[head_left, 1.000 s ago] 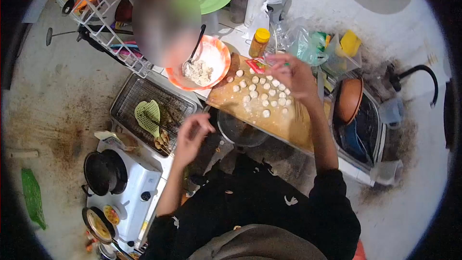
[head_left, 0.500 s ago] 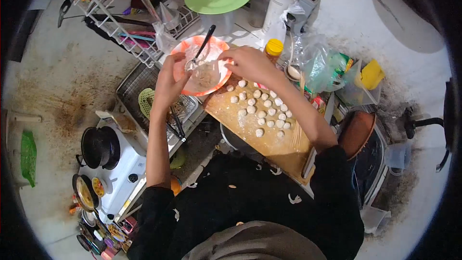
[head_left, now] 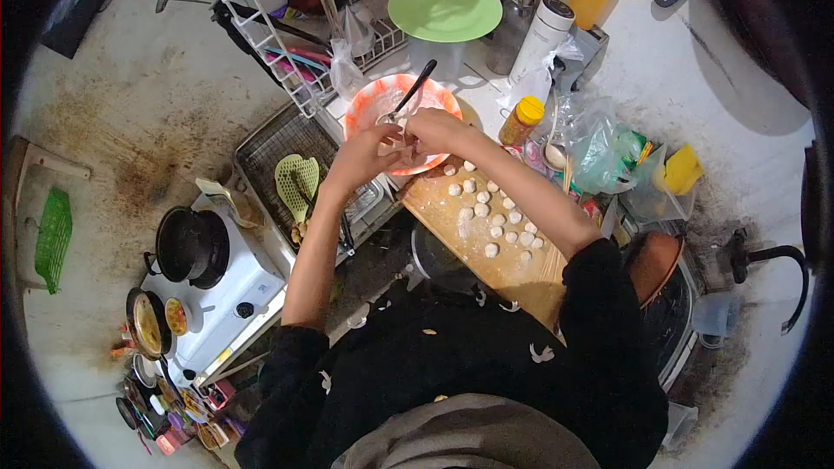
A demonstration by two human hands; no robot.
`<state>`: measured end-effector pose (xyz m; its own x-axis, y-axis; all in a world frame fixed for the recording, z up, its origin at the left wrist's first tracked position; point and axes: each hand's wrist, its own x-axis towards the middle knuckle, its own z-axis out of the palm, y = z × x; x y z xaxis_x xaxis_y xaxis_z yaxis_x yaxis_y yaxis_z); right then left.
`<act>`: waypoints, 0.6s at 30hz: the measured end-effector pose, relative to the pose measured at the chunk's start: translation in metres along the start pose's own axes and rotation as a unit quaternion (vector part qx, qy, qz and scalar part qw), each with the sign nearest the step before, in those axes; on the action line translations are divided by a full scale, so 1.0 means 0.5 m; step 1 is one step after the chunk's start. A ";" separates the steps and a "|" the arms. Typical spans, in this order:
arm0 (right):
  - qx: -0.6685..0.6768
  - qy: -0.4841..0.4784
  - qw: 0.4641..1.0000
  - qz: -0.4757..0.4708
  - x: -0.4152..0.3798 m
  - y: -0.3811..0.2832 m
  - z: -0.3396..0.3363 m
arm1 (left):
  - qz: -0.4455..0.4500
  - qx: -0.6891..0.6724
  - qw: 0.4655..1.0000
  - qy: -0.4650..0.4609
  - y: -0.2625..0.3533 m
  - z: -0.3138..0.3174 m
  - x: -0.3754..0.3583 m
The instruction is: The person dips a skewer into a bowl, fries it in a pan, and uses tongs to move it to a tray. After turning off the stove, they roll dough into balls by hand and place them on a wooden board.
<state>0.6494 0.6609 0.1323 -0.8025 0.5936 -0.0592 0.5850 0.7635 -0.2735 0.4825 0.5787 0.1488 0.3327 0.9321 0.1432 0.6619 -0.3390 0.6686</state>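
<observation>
Both my hands meet over the near rim of an orange-rimmed bowl (head_left: 373, 104) of white dough mix with a dark spoon (head_left: 410, 89) standing in it. My left hand (head_left: 363, 156) and my right hand (head_left: 434, 130) press their fingertips together on a small pale dough piece (head_left: 401, 128), mostly hidden by the fingers. Just right of the bowl lies a floured wooden board (head_left: 521, 274) with several small white dough balls (head_left: 492, 224) in rows.
A wire tray (head_left: 261, 152) with a green spatula (head_left: 294, 181) lies left of the bowl. A white stove with a black pot (head_left: 189, 247) stands lower left. Behind are a dish rack (head_left: 282, 22), green plate (head_left: 443, 7), white flask (head_left: 540, 35), yellow-capped bottle (head_left: 519, 120) and plastic bags (head_left: 599, 143).
A second ago my right hand was at the board and my left hung near my body. Both went to the bowl and now join at its near rim. The view shifted right.
</observation>
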 end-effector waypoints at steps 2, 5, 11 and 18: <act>0.012 -0.019 1.000 0.011 -0.002 0.005 -0.004 | -0.007 0.026 0.999 -0.027 -0.009 0.010 0.026; 0.042 0.030 0.998 -0.027 -0.014 0.002 -0.014 | -0.027 0.080 0.994 -0.073 -0.035 0.039 0.060; 0.067 0.028 0.997 0.021 -0.037 0.002 -0.025 | -0.051 0.158 0.980 -0.112 -0.023 0.042 0.085; 0.042 0.096 0.993 0.049 -0.054 -0.008 -0.037 | 0.004 0.195 0.974 -0.118 -0.066 0.060 0.107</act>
<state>0.6708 0.6467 0.1525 -0.6999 0.7083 0.0922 0.6414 0.6800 -0.3553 0.4986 0.6360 0.1123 0.4531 0.8898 -0.0548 0.8481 -0.4113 0.3340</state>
